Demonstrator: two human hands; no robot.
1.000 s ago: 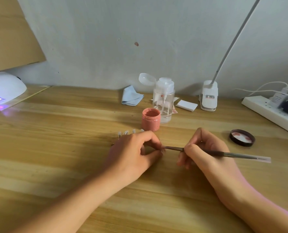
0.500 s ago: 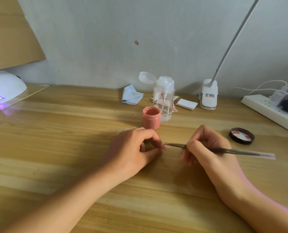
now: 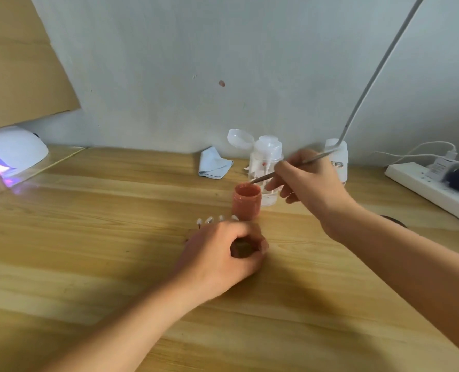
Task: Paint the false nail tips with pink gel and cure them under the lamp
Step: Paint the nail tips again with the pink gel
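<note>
**Light, slick work**

4 false nail tips [image 3: 209, 220] lie in a row just in front of the pink gel pot [image 3: 246, 201]. I judge them feather-light and slick, best pinched by their edges. My right hand [image 3: 311, 183] pinches the brush [image 3: 290, 167], bristles at the pot's rim. My left hand [image 3: 223, 253] curls this side of the pot; whether it holds a tip, I cannot tell.

Bare worktop [image 3: 88, 251] runs across the frame's left to the curing lamp [image 3: 16, 151]. The centre is tight — nail tips [image 3: 209, 220], gel jar [image 3: 246, 202] and pump bottle [image 3: 266, 157] close together, left hand [image 3: 220, 253] below them, right hand [image 3: 308, 183] and brush [image 3: 263, 176] over the jar; a power strip [image 3: 432, 189] bars the right edge.
</note>
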